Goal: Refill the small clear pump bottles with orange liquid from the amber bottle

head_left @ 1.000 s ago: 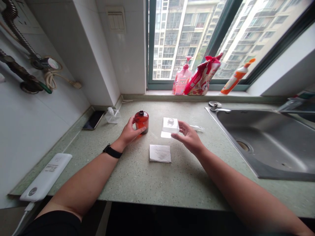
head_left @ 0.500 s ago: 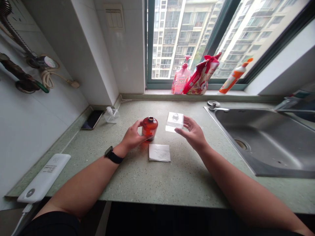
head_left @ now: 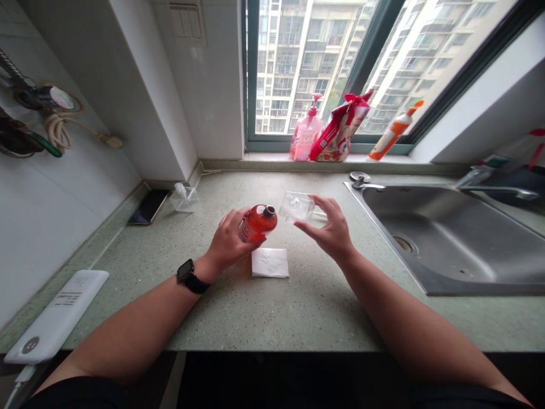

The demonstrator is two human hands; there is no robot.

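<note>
My left hand (head_left: 233,237) is wrapped round a red-orange bottle (head_left: 258,223) with an uncapped dark neck and a pale label. The bottle tilts, its neck leaning towards the right. Close beside it, a clear square bottle (head_left: 296,208) is held in my right hand (head_left: 330,227) between thumb and fingers. Its round neck faces up towards me. A small gap separates the two bottles. Below them a folded white tissue (head_left: 269,263) lies on the counter (head_left: 281,318). Behind my right fingers a small whitish item (head_left: 318,216) is partly hidden.
A steel sink (head_left: 472,250) is on the right. At the left are a phone (head_left: 149,207), a clear container with a white pump top (head_left: 184,199) and a white power bank (head_left: 58,315). The windowsill holds a pink pump bottle (head_left: 305,136), a red bag (head_left: 340,130) and an orange-white bottle (head_left: 392,136).
The red-orange bottle has gone from upright to tilted, neck to the right. The clear bottle has tipped in my right hand and the two bottles are nearer each other. The view has shifted slightly.
</note>
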